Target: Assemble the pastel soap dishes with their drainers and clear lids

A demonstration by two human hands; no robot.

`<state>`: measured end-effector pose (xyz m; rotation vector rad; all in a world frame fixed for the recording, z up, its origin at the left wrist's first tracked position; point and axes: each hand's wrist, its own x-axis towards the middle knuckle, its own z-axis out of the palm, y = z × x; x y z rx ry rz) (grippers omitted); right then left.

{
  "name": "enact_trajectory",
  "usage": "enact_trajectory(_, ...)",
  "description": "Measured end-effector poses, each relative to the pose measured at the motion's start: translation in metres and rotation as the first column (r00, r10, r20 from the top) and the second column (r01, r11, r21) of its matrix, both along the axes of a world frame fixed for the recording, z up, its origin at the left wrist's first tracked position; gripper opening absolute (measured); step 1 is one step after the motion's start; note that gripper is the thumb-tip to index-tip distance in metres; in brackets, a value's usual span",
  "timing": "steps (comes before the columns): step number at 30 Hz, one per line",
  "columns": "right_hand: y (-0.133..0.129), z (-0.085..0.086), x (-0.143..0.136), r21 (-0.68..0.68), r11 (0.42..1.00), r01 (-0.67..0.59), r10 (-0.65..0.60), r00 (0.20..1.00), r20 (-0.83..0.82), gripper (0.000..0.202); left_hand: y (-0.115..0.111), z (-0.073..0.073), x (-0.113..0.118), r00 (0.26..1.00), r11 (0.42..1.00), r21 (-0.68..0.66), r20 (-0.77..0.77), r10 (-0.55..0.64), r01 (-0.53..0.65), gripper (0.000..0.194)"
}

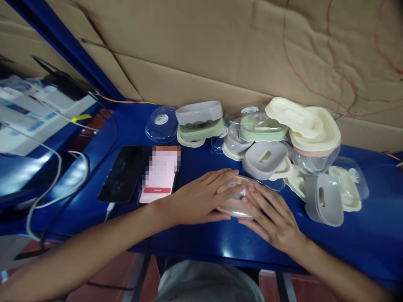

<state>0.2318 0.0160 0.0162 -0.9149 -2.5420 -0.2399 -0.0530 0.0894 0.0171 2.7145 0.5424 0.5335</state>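
Between both hands, near the middle of the table's front half, sits a small pinkish soap box [234, 208] with a clear lid and a round label [242, 193]. My left hand [201, 197] holds it from the left, fingers stretched over the lid and thumb at the near edge. From the right, my right hand [273, 216] grips it with bent fingers on the lid and thumb low at the front. Just behind the box is a grey soap box base [256, 170] with an oval slot. Part of the held box is hidden by my fingers.
Grey, green and cream parts crowd the back right, including a cream tray [294, 118], a grey base [333, 201] and a clear lid [170, 133]. Left are a black phone [119, 174], a lit phone [159, 176] and cables [59, 167]. Cardboard [204, 50] stands behind the blue table [220, 247].
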Motion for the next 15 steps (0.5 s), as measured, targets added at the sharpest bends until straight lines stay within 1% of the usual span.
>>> enact_trajectory(2, 0.002, -0.003, 0.001, -0.051, 0.999, -0.013, 0.011, 0.999, -0.037, 0.077, 0.0, -0.001, 0.0, 1.0, 1.0, -0.002, 0.002, 0.008, -0.008, 0.078)
enact_trajectory(5, 0.008, -0.01, 0.003, -0.17, 0.985, -0.024, 0.008, 0.995, -0.095, 0.079, -0.002, -0.004, 0.0, 0.999, 0.998, -0.04, 0.007, 0.038, -0.038, 0.076)
enact_trajectory(6, 0.011, -0.012, 0.004, -0.192, 0.981, -0.024, 0.005, 0.995, -0.101, 0.08, -0.002, -0.004, -0.001, 0.999, 0.998, -0.054, 0.008, 0.044, -0.044, 0.076)
enact_trajectory(8, 0.014, -0.011, 0.004, -0.192, 0.981, -0.032, 0.014, 0.996, -0.091, 0.08, -0.001, 0.0, -0.003, 0.999, 0.995, -0.093, 0.017, 0.032, -0.03, 0.078)
enact_trajectory(10, 0.014, -0.004, 0.005, -0.169, 0.985, -0.048, 0.037, 0.997, -0.071, 0.081, 0.001, 0.009, -0.006, 0.998, 0.99, -0.139, 0.056, 0.018, -0.01, 0.083)
enact_trajectory(12, 0.009, 0.008, 0.009, -0.149, 0.987, -0.067, 0.06, 0.997, -0.055, 0.082, 0.006, 0.019, -0.011, 0.994, 0.989, -0.142, 0.104, 0.044, -0.029, 0.077)
enact_trajectory(13, 0.004, 0.015, 0.013, -0.144, 0.987, -0.074, 0.067, 0.996, -0.05, 0.083, 0.009, 0.024, -0.014, 0.988, 0.99, -0.119, 0.122, 0.09, -0.076, 0.069)
enact_trajectory(15, -0.01, 0.027, 0.03, -0.121, 0.992, -0.046, 0.039, 0.997, -0.06, 0.087, 0.017, 0.031, -0.018, 0.959, 0.972, -0.032, 0.153, 0.237, -0.235, 0.054)
